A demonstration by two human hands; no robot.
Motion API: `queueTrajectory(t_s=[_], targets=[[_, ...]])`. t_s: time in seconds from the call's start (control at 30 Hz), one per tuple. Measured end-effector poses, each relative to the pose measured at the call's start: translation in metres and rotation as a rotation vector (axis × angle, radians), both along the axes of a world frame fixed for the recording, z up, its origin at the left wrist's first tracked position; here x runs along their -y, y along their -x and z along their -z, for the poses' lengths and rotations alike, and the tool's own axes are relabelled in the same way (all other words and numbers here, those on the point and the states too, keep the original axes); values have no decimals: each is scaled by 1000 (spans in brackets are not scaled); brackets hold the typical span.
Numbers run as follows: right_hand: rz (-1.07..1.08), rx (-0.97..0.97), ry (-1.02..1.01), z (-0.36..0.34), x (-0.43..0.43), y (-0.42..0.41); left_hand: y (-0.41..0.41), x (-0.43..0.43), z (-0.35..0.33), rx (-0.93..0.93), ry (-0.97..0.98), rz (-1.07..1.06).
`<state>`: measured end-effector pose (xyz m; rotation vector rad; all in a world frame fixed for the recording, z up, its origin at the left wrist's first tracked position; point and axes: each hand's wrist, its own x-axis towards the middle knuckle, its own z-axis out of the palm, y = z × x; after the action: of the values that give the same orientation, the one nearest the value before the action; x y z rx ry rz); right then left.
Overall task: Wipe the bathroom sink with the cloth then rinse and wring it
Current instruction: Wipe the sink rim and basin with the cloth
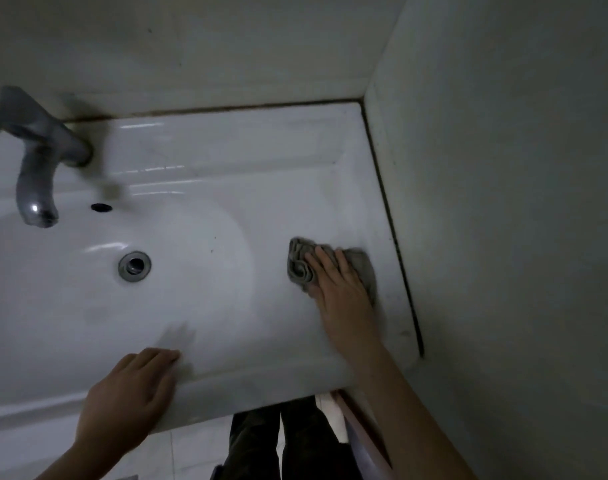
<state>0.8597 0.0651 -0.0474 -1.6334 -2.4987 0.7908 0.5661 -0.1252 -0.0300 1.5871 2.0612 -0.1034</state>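
Observation:
A white ceramic sink (226,161) fills the view, with its oval basin on the left and a flat ledge on the right. A crumpled grey cloth (299,268) lies on that right ledge. My right hand (340,289) presses flat on top of the cloth, fingers spread over it. My left hand (129,396) rests palm down on the sink's front rim and holds nothing. The metal drain (134,266) sits at the basin's bottom. A chrome faucet (36,161) arches over the basin at the far left; no water runs from it.
A tiled wall (503,202) stands close along the sink's right edge, and another wall runs behind it. A dark grout line marks both joints. An overflow hole (101,207) sits below the faucet. Below the front rim I see dark trousers (295,441) and pale floor.

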Motion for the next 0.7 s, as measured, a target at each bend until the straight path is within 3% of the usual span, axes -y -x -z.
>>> queueTrajectory(t_s=[0.33, 0.57, 0.7], targets=[[2, -2, -204, 12, -130, 62, 4, 1, 11, 24, -60, -35], [-61, -172, -146, 11, -64, 29, 4, 1, 11, 8, -37, -54], [82, -372, 76, -2, -4, 20, 2, 1, 10, -9, -39, -30]])
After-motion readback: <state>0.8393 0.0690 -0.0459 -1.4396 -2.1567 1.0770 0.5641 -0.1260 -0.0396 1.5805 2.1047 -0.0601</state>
